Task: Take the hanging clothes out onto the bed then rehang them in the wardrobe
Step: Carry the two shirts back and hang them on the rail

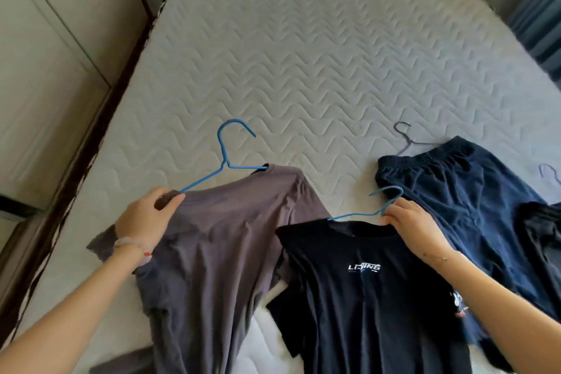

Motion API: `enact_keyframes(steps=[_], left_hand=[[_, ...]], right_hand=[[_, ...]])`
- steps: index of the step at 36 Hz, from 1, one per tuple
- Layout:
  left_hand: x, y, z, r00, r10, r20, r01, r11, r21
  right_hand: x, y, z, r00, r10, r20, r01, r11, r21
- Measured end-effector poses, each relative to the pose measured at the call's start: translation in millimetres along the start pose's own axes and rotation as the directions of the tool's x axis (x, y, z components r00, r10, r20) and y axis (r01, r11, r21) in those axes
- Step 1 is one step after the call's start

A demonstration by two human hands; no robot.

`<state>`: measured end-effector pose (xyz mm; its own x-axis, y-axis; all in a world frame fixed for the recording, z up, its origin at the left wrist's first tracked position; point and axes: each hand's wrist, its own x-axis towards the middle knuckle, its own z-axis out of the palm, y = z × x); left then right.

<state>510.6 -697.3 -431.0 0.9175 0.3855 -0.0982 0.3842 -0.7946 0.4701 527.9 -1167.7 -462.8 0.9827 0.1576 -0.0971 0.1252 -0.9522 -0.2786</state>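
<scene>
Print: black T-shirt (373,297), probably "LI-NING".
Left hand (142,217): pinches grey T-shirt (212,252).
Right hand (409,222): fingers curled round blue hanger (355,215).
Bed (303,70): quilted; clothes at near edge.

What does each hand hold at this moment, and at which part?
The left hand grips the grey T-shirt at its shoulder. The right hand grips the blue hanger of the black T-shirt at its neck.

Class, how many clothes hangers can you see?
4: left blue hanger in grey T-shirt; right blue hanger in black T-shirt; thin grey hanger above navy shorts; pale hook at right edge. Others may be hidden.
</scene>
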Motion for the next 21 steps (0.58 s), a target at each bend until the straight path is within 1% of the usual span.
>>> enact_keyframes(steps=[4, 8, 12, 14, 17, 19, 21], left_hand=[[-31, 8, -50, 0.997, 0.009, -0.072, -0.012, 0.999, -0.037], [-58, 13, -101, 0.994, 0.038, -0.105, -0.043, 0.998, -0.046], [-81, 11, -146, 0.983, 0.072, -0.169, -0.086, 0.994, -0.072], [-93, 15, -169, 0.972, 0.096, -0.213, -0.116, 0.99, -0.083], [-117, 32, -206, 0.955, 0.07, -0.288, -0.095, 0.993, -0.074], [-133, 40, -228, 0.942, 0.069, -0.328, -0.094, 0.994, -0.063], [-147, 42, -246, 0.922, 0.074, -0.381, -0.094, 0.995, -0.035]], right_hand=[[-25, -38, -55, 0.996, -0.022, -0.086, 0.025, 0.999, 0.042], [-46, -64, -106, 0.997, -0.032, -0.064, 0.035, 0.998, 0.057], [-72, -81, -155, 0.996, -0.016, -0.09, 0.018, 1.0, 0.015], [-85, -88, -179, 0.993, -0.007, -0.121, 0.012, 0.999, 0.038], [-100, -102, -215, 0.986, -0.006, -0.169, 0.027, 0.992, 0.123], [-107, -113, -237, 0.987, -0.022, -0.159, 0.047, 0.986, 0.159], [-113, -124, -259, 0.988, -0.054, -0.145, 0.077, 0.985, 0.157]])
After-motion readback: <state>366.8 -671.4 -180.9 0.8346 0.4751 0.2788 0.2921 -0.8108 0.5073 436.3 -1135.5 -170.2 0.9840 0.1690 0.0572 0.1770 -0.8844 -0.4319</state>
